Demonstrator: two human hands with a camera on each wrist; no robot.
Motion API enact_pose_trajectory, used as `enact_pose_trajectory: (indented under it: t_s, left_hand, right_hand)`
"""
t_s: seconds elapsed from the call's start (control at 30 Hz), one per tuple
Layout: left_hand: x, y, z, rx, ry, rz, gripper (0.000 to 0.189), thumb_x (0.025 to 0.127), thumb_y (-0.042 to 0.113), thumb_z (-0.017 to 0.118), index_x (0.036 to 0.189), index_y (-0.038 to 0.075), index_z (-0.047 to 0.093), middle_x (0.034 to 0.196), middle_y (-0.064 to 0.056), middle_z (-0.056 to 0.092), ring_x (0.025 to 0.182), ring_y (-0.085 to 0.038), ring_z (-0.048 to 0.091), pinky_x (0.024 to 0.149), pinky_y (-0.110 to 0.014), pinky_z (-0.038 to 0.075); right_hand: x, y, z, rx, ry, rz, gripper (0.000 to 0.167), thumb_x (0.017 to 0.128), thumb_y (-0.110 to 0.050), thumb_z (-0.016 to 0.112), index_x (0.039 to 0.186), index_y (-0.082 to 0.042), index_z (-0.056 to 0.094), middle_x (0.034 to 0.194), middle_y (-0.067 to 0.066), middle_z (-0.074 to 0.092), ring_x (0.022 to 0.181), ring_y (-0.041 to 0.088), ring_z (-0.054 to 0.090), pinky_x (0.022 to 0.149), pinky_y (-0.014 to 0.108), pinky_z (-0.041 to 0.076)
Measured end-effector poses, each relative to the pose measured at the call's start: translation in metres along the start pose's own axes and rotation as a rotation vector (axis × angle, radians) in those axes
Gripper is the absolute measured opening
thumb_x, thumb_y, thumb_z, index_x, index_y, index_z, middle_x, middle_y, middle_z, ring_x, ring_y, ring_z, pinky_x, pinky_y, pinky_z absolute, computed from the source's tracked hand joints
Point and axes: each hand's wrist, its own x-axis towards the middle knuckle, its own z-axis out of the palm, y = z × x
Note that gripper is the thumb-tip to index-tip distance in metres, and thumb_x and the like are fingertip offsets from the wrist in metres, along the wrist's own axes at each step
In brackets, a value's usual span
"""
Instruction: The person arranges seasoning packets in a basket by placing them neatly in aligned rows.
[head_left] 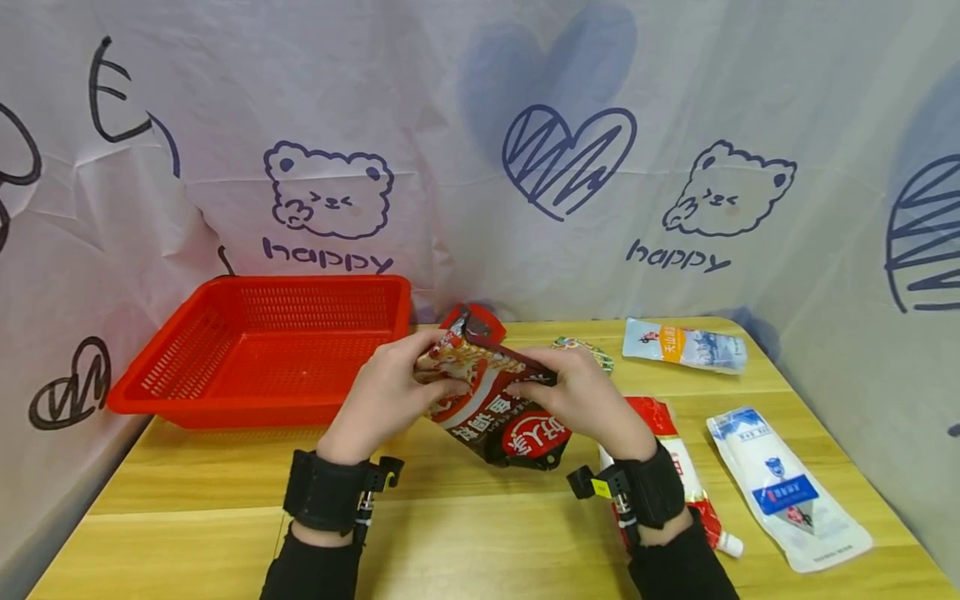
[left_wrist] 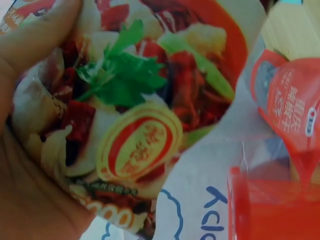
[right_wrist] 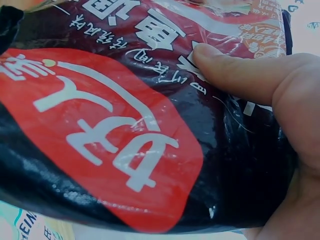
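Observation:
Both hands hold a black and dark red seasoning packet (head_left: 498, 421) above the wooden table, tilted, with white lettering and a red logo patch. My left hand (head_left: 390, 392) grips its left side, thumb across the front. On the right side, my right hand (head_left: 588, 400) grips it with the thumb pressed on the printed face. The left wrist view shows the packet's food picture (left_wrist: 125, 75) with green leaves; the right wrist view shows the red logo (right_wrist: 115, 135) close up. Fingers behind the packet are hidden.
A red plastic basket (head_left: 225, 407) stands at the left. Behind the held packet lies a red packet (head_left: 489, 323), beside a green-patterned packet (head_left: 596, 353). To the right are a blue and orange pouch (head_left: 684, 345), a white pouch (head_left: 787, 492) and a red-and-white capped pouch (head_left: 693, 479). A printed curtain (head_left: 465, 167) hangs behind.

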Motion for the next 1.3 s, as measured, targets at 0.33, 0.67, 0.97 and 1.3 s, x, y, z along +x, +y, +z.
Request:
enact_pose_trajectory:
  t_s: [0.33,0.67,0.97,1.3]
  left_hand:
    - [0.001,0.000,0.001,-0.009,0.057,0.016,0.046,0.082,0.015,0.090,0.124,0.016,0.069,0.110,-0.003,0.078,0.098,-0.019,0.074,0.081,-0.044,0.061]
    - [0.000,-0.005,-0.002,-0.170,0.083,-0.032,0.042,0.085,0.007,0.086,0.123,0.010,0.069,0.112,-0.008,0.077,0.099,-0.023,0.076,0.086,-0.046,0.062]
    - [0.000,-0.011,-0.008,-0.193,0.234,-0.005,0.043,0.085,0.007,0.086,0.123,0.006,0.066,0.114,-0.011,0.076,0.100,-0.026,0.074,0.085,-0.043,0.062]
    - [0.001,-0.011,-0.007,-0.307,0.377,-0.013,0.042,0.088,0.005,0.083,0.125,0.003,0.065,0.115,-0.012,0.076,0.102,-0.021,0.074,0.084,-0.023,0.058]
  right_hand:
    - [0.001,-0.002,-0.001,-0.016,0.025,0.052,0.033,0.086,-0.010,0.085,0.119,-0.011,0.078,0.110,0.005,0.078,0.091,0.016,0.074,0.077,0.033,0.061]
    - [-0.002,0.002,-0.006,0.163,0.098,0.228,0.029,0.089,-0.017,0.084,0.117,-0.016,0.078,0.111,0.002,0.077,0.090,0.016,0.073,0.073,0.032,0.061]
    - [-0.001,0.007,-0.010,0.312,0.190,0.306,0.062,0.090,-0.020,0.084,0.146,-0.020,0.057,0.133,0.004,0.067,0.116,0.026,0.066,0.087,0.040,0.059]
    - [0.003,0.005,-0.002,0.398,0.245,0.362,0.067,0.089,-0.017,0.084,0.147,-0.013,0.052,0.132,0.011,0.067,0.114,0.028,0.066,0.088,0.038,0.060]
